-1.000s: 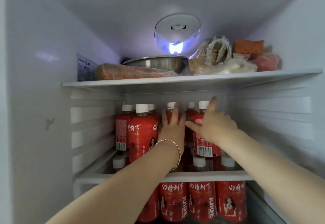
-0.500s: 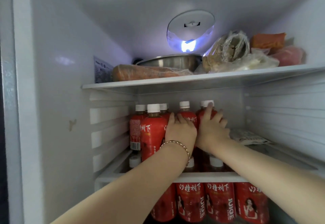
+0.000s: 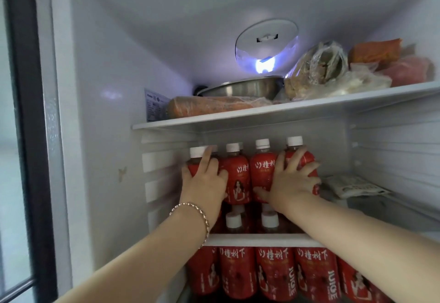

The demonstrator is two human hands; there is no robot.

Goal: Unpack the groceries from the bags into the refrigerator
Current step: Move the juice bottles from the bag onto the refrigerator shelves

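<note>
Red juice bottles with white caps stand in a row on the middle refrigerator shelf (image 3: pixel 262 240). My left hand (image 3: pixel 202 183) holds the leftmost bottle (image 3: pixel 196 152), with the index finger pointing up toward its cap. My right hand (image 3: pixel 292 181) grips the rightmost bottle (image 3: pixel 307 159), its fingers spread round the shoulder and its thumb low on the neighbouring bottle (image 3: pixel 263 171). Another bottle (image 3: pixel 238 174) stands between my hands. More caps show in front, lower down. No grocery bag is in view.
The upper shelf (image 3: pixel 262 112) carries a wrapped orange roll (image 3: pixel 204 106), a steel bowl (image 3: pixel 242 87) and several plastic bags of food (image 3: pixel 321 71). A flat white packet (image 3: pixel 354 184) lies right of the bottles. More red bottles (image 3: pixel 273 274) fill the shelf below. A dark frame (image 3: pixel 28 136) stands left.
My hands have moved apart from the middle of the row, the left to the leftmost bottle and the right to the rightmost. The view has shifted left.
</note>
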